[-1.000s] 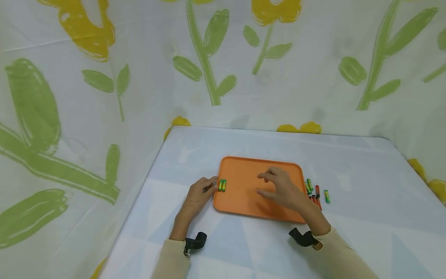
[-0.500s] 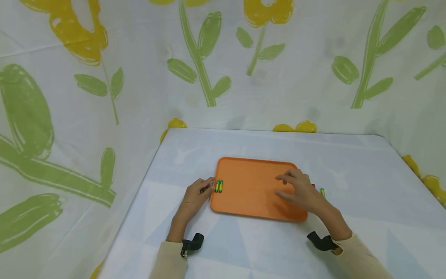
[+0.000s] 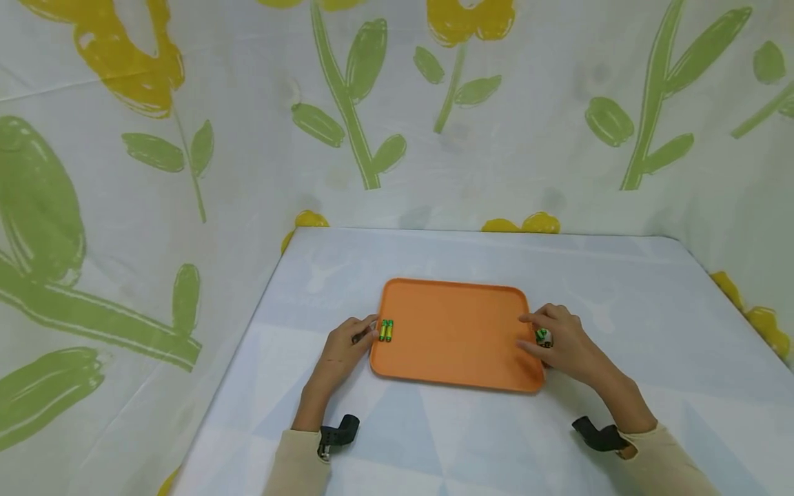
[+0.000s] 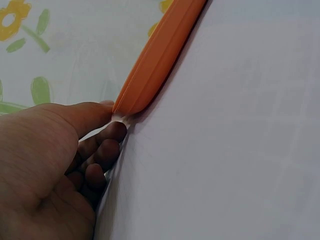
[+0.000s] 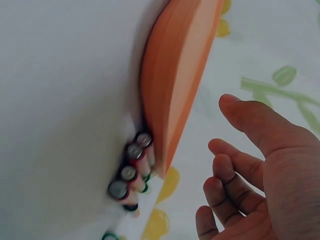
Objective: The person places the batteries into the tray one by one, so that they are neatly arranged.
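Note:
An orange tray [image 3: 455, 337] lies flat on the table. Two green-and-yellow batteries [image 3: 383, 331] stand side by side as a pair at its left end. At the left rim, my left hand [image 3: 338, 351] pinches the tray edge, thumb on the rim and fingers curled below it, as the left wrist view shows. Over the right rim hovers my right hand [image 3: 571, 344], its fingers loosely bent and holding nothing. Several red and green batteries [image 5: 136, 152] lie on the table against the tray's right side; in the head view this hand mostly covers them.
The table [image 3: 347, 441] has a pale cloth with blue triangles. Behind and to the left hangs a white curtain [image 3: 248, 172] with green leaves and yellow flowers. Each wrist carries a black strapped mount [image 3: 340, 434].
My right hand has moved right, from above the tray's middle to its right rim, and now covers most of the loose batteries. My left hand has stayed at the left rim.

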`<state>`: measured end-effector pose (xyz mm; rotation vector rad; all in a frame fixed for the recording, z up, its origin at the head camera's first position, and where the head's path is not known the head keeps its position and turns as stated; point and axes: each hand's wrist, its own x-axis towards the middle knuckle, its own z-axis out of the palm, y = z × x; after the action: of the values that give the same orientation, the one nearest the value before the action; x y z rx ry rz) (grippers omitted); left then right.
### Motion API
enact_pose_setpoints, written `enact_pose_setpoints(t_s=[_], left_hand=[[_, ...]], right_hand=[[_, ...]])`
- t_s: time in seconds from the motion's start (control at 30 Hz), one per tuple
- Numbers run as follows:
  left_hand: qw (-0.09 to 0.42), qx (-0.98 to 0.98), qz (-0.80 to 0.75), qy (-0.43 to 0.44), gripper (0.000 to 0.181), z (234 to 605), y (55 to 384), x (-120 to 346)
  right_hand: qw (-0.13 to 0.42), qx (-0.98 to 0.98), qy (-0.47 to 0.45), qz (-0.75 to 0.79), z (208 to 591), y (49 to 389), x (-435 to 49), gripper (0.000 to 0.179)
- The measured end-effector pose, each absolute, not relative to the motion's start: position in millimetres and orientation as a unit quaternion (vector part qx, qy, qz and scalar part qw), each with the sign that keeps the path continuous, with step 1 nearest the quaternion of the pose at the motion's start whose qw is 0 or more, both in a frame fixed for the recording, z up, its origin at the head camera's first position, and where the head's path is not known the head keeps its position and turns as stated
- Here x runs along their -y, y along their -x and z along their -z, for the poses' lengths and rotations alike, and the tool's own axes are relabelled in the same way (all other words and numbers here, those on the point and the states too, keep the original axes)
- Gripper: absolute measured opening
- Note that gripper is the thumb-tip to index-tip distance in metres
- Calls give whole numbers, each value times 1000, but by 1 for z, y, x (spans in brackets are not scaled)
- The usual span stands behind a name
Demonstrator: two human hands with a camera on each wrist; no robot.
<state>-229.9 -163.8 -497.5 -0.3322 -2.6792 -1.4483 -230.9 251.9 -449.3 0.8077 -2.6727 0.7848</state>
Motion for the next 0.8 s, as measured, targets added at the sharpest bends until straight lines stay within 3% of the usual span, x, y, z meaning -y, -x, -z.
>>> enact_pose_setpoints(t_s=[0.8], left_hand=[[30, 877, 471, 91, 40, 499, 230, 163]], right_hand=[[74, 955, -188, -217, 461, 230, -308, 39]])
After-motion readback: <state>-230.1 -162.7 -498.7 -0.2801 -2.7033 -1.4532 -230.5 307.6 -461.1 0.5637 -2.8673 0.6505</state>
